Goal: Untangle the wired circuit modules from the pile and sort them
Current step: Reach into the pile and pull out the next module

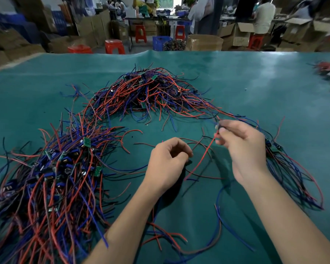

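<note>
Both hands [168,161] [242,147] pinch wires [202,159] over bare green mat [255,82] between the piles [147,92].

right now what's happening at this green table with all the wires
A person is untangling wired circuit modules. The right hand pinches a small module with a red wire trailing down; the left hand pinches thin wires beside it. A tangled pile sits mid-table, a bigger heap lies at the left, and a smaller bundle at the right on the green mat.
</note>
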The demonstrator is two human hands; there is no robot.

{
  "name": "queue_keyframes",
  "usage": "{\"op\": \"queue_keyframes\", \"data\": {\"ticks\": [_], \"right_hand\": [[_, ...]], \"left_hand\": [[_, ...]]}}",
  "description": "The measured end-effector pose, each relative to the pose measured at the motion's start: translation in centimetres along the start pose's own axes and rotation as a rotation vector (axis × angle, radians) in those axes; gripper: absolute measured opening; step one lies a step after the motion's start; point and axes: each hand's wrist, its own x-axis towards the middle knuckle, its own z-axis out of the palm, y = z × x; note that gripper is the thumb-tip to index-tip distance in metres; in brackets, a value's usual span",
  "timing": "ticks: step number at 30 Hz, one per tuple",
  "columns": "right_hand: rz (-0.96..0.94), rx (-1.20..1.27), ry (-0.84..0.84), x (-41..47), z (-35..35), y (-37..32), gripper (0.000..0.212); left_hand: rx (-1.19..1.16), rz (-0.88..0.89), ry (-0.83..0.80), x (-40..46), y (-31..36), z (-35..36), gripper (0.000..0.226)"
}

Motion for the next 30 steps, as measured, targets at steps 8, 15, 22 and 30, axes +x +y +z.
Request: {"op": "queue_keyframes", "data": {"ticks": [8,15,22,30], "right_hand": [[0.198,0.229,-0.306,-1.1,0.4,-0.5,0.027],[0.199,0.088,-0.42,-2.0,1.1,0.4,0.037],[0.317,0.213,-0.374,-1.5,1.0,0.0,0.017],[0.345,0.148,-0.443,-1.3,0.5,-0.2,0.015]], "left_hand": [[-0.087,0.03,-0.009,0.2,-0.3,0.3,0.022],[-0.069,0.091,-0.039,0.2,-0.5,0.1,0.033],[-0.091,0.116,-0.133,0.2,-0.4,-0.1,0.019],[-0.011,0.114,-0.102,-0.1,-0.1,0.0,0.026]]}}
